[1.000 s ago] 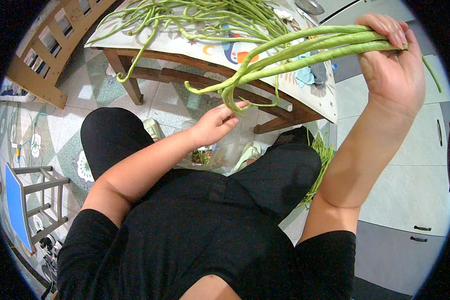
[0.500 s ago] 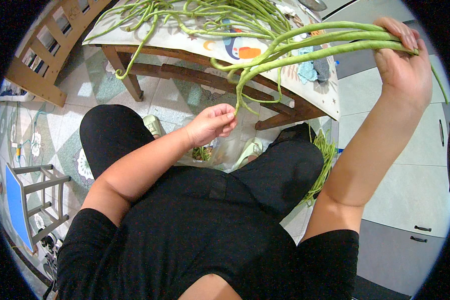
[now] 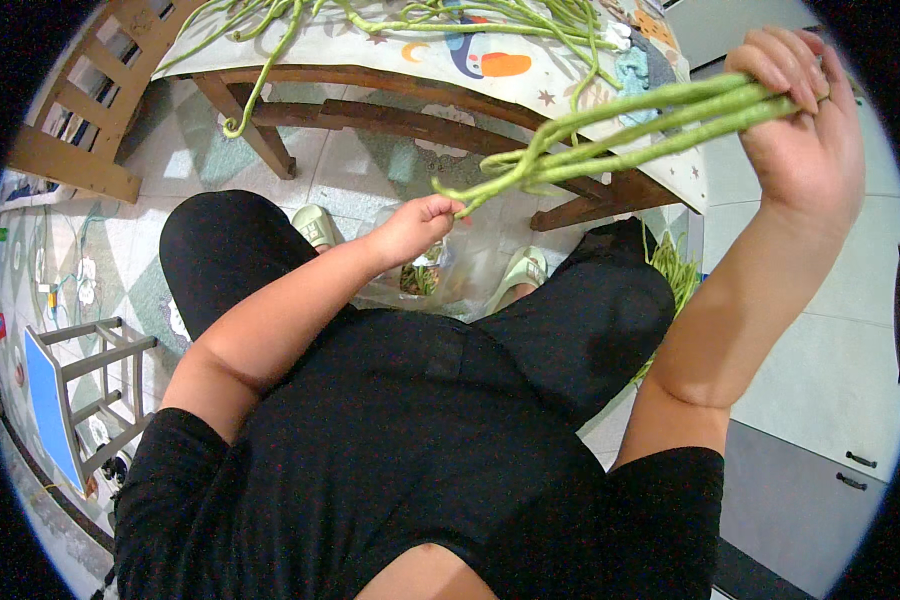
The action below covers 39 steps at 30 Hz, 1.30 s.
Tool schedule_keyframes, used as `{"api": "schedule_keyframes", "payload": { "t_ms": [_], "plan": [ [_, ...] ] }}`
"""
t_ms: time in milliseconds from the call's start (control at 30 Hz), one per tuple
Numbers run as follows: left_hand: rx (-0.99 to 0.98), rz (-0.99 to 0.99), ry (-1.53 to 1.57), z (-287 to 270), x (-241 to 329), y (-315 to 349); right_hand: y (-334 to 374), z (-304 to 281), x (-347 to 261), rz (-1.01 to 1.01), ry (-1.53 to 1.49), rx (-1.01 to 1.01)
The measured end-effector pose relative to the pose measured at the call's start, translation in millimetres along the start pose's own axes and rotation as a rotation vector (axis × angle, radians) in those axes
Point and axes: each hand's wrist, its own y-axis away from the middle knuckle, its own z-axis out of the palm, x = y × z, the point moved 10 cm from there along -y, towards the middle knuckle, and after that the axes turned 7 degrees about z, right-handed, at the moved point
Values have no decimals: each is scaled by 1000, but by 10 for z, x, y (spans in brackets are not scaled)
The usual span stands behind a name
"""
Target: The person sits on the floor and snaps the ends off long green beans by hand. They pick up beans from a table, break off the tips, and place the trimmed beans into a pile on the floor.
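A small bunch of long green beans [image 3: 630, 130] stretches between my two hands, slanting up to the right. My right hand [image 3: 795, 110], raised at the upper right, is closed round the thick end of the bunch. Over my lap, my left hand [image 3: 417, 232] pinches the thin, curled tips at the other end. More long beans [image 3: 450, 28] lie in a loose heap on the table [image 3: 370, 50] ahead, one of them hanging over its near edge. Below my left hand, a clear plastic bag [image 3: 460, 265] on the floor holds short green and brownish bits.
Another pile of long beans [image 3: 678, 275] lies beside my right leg. A light-blue cloth [image 3: 632, 75] rests at the table's right end. To the left stand a stool with a blue seat [image 3: 55, 410] and a wooden slatted frame [image 3: 80, 120]. Pale cabinets [image 3: 820, 360] line the right.
The bunch has come away from over the table's beans and is pulled straighter between my hands. My left hand has shifted slightly left, and the view has tilted a little.
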Motion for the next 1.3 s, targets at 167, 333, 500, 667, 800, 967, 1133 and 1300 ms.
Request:
{"api": "schedule_keyframes", "payload": {
  "t_ms": [167, 333, 500, 667, 800, 967, 1133, 1300],
  "plan": [
    [144, -85, -198, -54, -468, -129, 199, -175, 371, 45, 149, 45],
    [-213, -226, -748, -110, -2046, -69, 438, -173, 395, 26, 141, -70],
    [-179, -392, -385, -46, -1964, -93, 662, -430, 392, -30, 334, -55],
    [-485, 285, -1082, 160, -1637, -34, 806, -821, 452, -154, 535, 120],
    [-432, 118, -880, 75, -1582, -67, 954, -1108, 504, -99, 712, 179],
    [39, -572, 218, 61, -1162, 57, 1036, -1443, 769, 142, 845, 177],
    [40, -205, 520, 258, 47, -50, 1148, -1716, 933, 301, 857, 208],
    [-111, -89, 612, 412, 786, 225, 1305, -2140, 1050, 358, 881, 352]
  ]
}}
